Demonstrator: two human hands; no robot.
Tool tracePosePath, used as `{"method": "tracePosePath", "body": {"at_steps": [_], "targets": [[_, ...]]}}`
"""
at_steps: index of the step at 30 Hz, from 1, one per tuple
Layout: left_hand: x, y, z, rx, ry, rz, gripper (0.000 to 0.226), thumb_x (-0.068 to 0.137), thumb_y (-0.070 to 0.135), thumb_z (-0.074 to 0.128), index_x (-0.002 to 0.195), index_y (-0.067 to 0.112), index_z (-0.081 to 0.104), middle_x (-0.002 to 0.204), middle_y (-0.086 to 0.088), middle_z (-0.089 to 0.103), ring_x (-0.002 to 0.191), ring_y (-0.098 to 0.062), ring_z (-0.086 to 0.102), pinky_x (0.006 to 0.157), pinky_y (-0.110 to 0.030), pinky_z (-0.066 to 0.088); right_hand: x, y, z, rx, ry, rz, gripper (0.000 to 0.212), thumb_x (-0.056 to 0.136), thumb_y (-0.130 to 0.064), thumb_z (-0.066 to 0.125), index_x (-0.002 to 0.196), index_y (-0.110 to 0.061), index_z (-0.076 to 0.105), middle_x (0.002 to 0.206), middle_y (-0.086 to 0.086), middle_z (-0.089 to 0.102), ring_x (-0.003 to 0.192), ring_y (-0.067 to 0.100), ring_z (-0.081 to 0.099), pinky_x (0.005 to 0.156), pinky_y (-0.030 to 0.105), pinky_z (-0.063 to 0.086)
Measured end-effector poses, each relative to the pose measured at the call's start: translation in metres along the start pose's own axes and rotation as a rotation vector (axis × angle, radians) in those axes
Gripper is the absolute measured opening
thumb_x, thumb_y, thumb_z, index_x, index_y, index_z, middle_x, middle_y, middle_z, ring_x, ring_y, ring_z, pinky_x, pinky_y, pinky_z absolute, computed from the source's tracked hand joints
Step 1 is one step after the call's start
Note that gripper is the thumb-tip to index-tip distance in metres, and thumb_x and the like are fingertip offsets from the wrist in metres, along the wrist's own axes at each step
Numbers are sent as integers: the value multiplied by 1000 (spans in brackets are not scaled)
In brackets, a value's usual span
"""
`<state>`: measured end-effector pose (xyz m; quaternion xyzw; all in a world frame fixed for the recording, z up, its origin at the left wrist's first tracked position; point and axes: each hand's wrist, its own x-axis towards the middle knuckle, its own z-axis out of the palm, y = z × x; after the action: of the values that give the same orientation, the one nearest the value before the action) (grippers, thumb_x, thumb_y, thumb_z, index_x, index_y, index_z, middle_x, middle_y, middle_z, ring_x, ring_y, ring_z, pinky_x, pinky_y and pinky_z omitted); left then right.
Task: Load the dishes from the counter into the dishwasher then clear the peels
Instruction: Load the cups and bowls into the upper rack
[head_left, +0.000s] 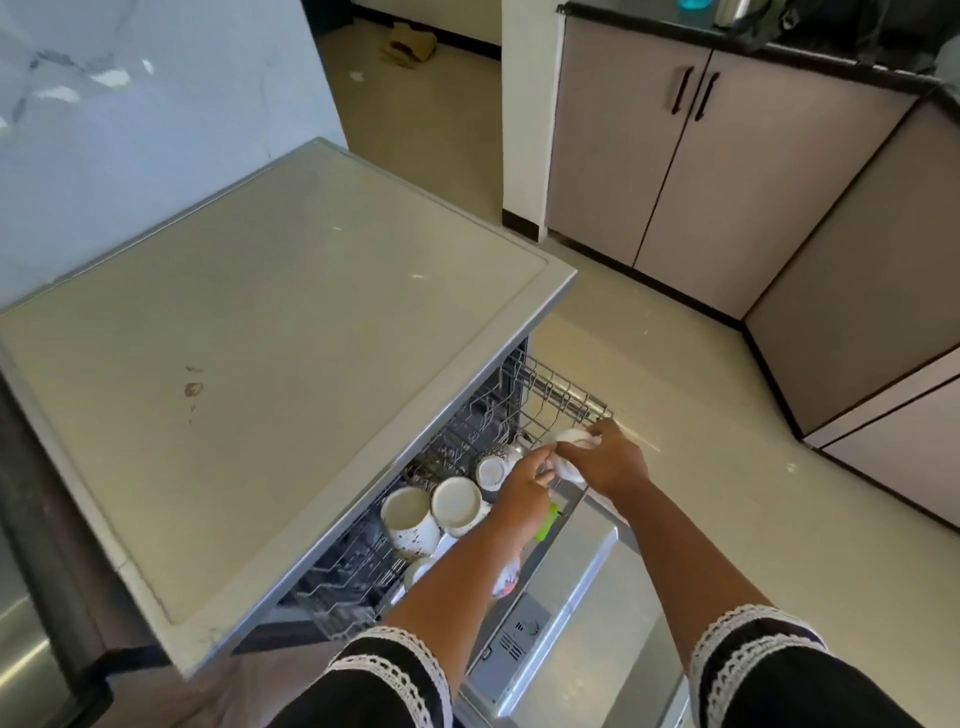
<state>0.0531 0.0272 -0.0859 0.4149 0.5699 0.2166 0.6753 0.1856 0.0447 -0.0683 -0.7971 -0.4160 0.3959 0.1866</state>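
The pulled-out wire dishwasher rack (550, 395) sat under the front edge of the flat pale dishwasher top (249, 332), with the lowered steel dishwasher door (561, 613) below and in front of it. In the rack, a speckled white mug (408, 522) lay at the left, a round white bowl (457, 501) just to its right and a smaller patterned cup (491, 467) further right, while both hands, left hand (524, 486) beside right hand (605, 462), met on a white dish (569, 452) at the rack's right end. Beige two-door cabinets (670, 166) stood well apart, behind and to the right across the floor.
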Motion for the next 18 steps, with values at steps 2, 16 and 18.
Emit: {"method": "tracePosePath", "body": {"at_steps": [2, 16, 18], "targets": [[22, 3, -8, 58, 5, -5, 63, 90, -15, 27, 123, 30, 56, 132, 2, 51, 128, -13, 49, 102, -26, 43, 11, 3, 2, 54, -4, 42, 57, 79, -47, 73, 123, -18, 53, 119, 12, 63, 92, 25, 57, 66, 23, 40], [47, -31, -43, 54, 123, 1, 75, 84, -16, 35, 130, 41, 47, 138, 6, 47, 95, 8, 58, 81, -31, 46, 50, -8, 58, 64, -126, 13, 63, 81, -59, 66, 132, -25, 54, 121, 6, 63, 101, 23, 59, 75, 23, 41], [44, -38, -57, 22, 190, 11, 78, 83, -18, 36, 139, 36, 42, 144, 2, 45, 120, -4, 52, 91, -27, 45, 52, -18, 73, 32, -171, -45, 65, 83, -60, 64, 136, -25, 52, 126, 8, 62, 110, 26, 59, 76, 22, 40]]}}
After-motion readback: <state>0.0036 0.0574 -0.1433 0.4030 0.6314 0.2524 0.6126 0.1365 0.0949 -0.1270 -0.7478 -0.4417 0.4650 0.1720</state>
